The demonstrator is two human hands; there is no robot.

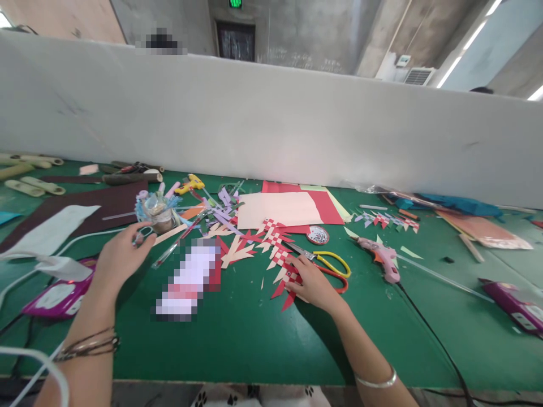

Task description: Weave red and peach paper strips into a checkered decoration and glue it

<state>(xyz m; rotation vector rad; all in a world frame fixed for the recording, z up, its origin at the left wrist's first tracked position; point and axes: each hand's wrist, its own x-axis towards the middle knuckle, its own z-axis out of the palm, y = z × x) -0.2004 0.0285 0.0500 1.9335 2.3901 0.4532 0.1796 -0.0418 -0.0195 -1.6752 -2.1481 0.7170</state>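
My left hand is closed around a small pair of scissors just in front of a small cup stuffed with craft bits. My right hand rests on the green table, its fingers pinching a red-and-cream woven paper piece. More woven strips of red and cream paper lie just beyond it. Scissors with yellow and red handles lie beside my right hand, touching its fingers.
A pink glue gun with a black cord lies to the right. Cream and red paper sheets sit at the back centre. A yellow glue gun, purple cases and a white partition surround the work area.
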